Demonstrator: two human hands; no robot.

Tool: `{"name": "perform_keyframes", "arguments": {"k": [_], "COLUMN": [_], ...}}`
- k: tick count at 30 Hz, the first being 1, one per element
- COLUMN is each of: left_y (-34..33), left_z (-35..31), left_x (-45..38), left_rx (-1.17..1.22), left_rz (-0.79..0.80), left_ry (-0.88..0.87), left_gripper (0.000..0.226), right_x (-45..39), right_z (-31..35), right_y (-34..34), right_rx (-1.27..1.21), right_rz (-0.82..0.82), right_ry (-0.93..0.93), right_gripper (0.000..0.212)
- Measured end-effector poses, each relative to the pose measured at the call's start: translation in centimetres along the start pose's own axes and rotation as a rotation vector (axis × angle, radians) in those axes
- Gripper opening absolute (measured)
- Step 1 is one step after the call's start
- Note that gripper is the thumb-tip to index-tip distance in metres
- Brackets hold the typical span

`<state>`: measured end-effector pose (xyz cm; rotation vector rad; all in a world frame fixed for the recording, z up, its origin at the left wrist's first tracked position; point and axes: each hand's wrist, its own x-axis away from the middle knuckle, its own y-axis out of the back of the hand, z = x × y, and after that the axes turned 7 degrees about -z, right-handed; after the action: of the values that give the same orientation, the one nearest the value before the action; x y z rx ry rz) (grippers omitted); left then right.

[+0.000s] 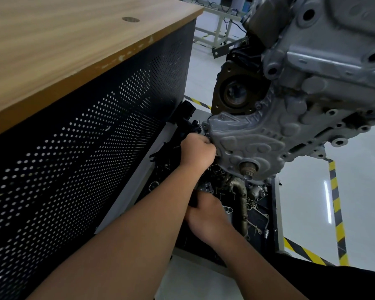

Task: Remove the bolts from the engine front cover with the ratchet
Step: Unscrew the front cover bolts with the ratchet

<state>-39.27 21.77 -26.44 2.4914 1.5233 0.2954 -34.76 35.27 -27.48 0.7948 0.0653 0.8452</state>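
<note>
Now both hands are down at the lower left edge of the engine front cover (pixel 247 139), the left hand (pixel 198 151) fisted tight against the rim, seemingly over a bolt or the ratchet head, the right hand (pixel 206 213) curled round a dark handle (pixel 193 199), probably the ratchet. Several holes on the cover look empty, so work seems well underway. Below sits a tray (pixel 276 213) of loose parts on a pale glossy floor (pixel 366 191) with yellow-black tape, a wooden-topped bench (pixel 74 40) alongside.

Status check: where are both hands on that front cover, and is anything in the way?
Left hand fisted at front cover left edge. Right hand grips dark handle below, likely the ratchet. Bolt itself hidden. Loose parts in tray underneath.
</note>
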Motion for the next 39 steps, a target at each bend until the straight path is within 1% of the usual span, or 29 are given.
{"name": "perform_keyframes", "arguments": {"k": [3, 7, 10, 12, 13, 15, 17, 19, 20, 22, 24, 25, 27, 28, 30, 32, 34, 35, 36, 38, 39], "left_y": [0.0, -0.3, -0.1, 0.4, 0.8, 2.1, 4.0, 6.6, 8.1, 11.0, 14.0, 15.4, 18.8, 20.4, 23.7, 26.5, 29.3, 31.0, 33.0, 37.5, 39.7], "left_z": [-0.5, -0.9, -0.8, -0.8, -0.8, -1.3, -2.1, -3.0, -3.7, -5.1, -6.7, -7.6, -9.3, -10.0, -11.5, -12.8, -14.0, -14.6, -15.0, -15.3, -15.1], "left_x": [0.1, 0.5, 0.4, 0.4, 0.5, 1.6, 3.0, 4.6, 5.5, 7.5, 9.4, 10.2, 11.9, 12.9, 15.0, 16.9, 18.1, 18.3, 18.4, 18.1, 17.9], "left_rx": [0.034, 0.001, 0.024, 0.043, 0.062, 0.128, 0.127, 0.120, 0.148, 0.196, 0.263, 0.322, 0.429, 0.432, 0.359, 0.319, 0.237, 0.129, -0.015, -0.329, -0.495], "left_rz": [-0.025, -0.087, -0.151, -0.100, -0.039, 0.087, 0.143, 0.165, 0.168, 0.148, 0.079, 0.022, -0.103, -0.124, -0.098, -0.046, -0.032, -0.076, -0.157, -0.382, -0.468], "left_ry": [0.053, 0.008, 0.008, 0.038, 0.067, 0.106, 0.075, 0.049, 0.052, 0.050, 0.016, -0.005, -0.041, -0.076, -0.154, -0.199, -0.232, -0.264, -0.308, -0.376, -0.361], "left_gripper": [0.016, 0.015, 0.023, 0.028, 0.029, 0.031, 0.033, 0.030, 0.028, 0.025, 0.022, 0.024, 0.041, 0.043, 0.033, 0.023, 0.019, 0.022, 0.027, 0.033, 0.033], "right_x": [-0.2, 0.3, 0.4, 0.6, 0.9, 1.5, 2.4, 3.4, 3.9, 5.1, 6.7, 7.7, 9.8, 11.0, 13.4, 15.5, 17.0, 17.4, 17.6, 17.6, 17.6], "right_z": [0.1, 0.0, -0.1, 0.0, 0.1, 0.5, 1.3, 2.5, 3.2, 4.6, 5.9, 6.4, 6.9, 7.1, 7.8, 8.7, 9.9, 10.5, 11.2, 12.4, 13.0], "right_y": [0.5, 0.6, 0.9, 1.3, 1.5, 1.9, 2.4, 2.7, 2.6, 2.4, 2.1, 2.0, 1.7, 1.4, 0.7, 0.0, -0.4, -0.5, -0.4, -0.3, -0.2], "right_rx": [0.015, 0.030, 0.109, 0.141, 0.072, -0.146, -0.295, -0.426, -0.481, -0.532, -0.526, -0.516, -0.478, -0.464, -0.492, -0.565, -0.685, -0.749, -0.806, -0.939, -0.992], "right_rz": [-0.039, -0.052, -0.068, -0.090, -0.097, -0.122, -0.142, -0.129, -0.130, -0.160, -0.176, -0.182, -0.214, -0.237, -0.254, -0.240, -0.197, -0.168, -0.142, -0.090, -0.075], "right_ry": [0.007, 0.034, 0.050, 0.072, 0.063, 0.014, -0.018, -0.004, 0.015, 0.074, 0.185, 0.256, 0.432, 0.526, 0.658, 0.700, 0.713, 0.703, 0.678, 0.627, 0.619], "right_gripper": [0.030, 0.028, 0.030, 0.037, 0.037, 0.031, 0.024, 0.017, 0.017, 0.024, 0.030, 0.032, 0.034, 0.035, 0.038, 0.035, 0.034, 0.035, 0.038, 0.039, 0.040]}}
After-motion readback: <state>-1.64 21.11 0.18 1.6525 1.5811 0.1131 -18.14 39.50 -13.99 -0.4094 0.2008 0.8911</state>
